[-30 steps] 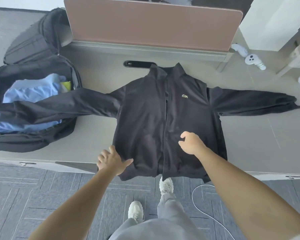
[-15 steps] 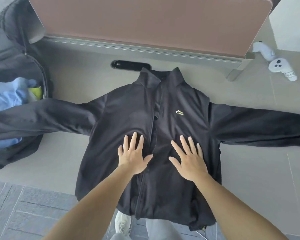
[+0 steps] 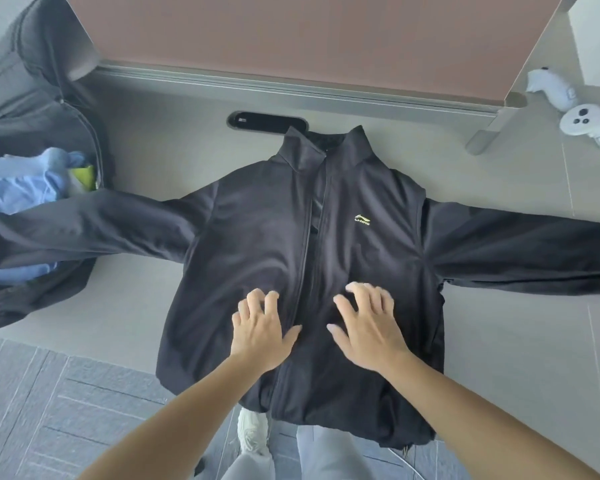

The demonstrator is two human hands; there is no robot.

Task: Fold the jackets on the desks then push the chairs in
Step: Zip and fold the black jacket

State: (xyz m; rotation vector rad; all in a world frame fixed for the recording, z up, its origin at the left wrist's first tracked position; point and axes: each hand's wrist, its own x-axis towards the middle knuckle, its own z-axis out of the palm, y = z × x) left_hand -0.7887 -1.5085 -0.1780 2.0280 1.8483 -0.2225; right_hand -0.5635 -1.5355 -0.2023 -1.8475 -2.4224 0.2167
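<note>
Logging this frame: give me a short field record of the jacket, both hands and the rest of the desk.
jacket: black, front up, spread flat on the desk, sleeves out sideways, hem over the near edge
fold state: not yet folded
left hand: rests on the jacket left of the zip, fingers bent
right hand: rests on the jacket right of the zip, fingers bent, blurred
sleeve at image left: lies across the open bag of blue clothing
other: white controllers far right; brown divider behind

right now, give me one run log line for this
black zip-front fabric jacket: spread on grey desk, unfolded | left hand: touching jacket front | right hand: same
</note>
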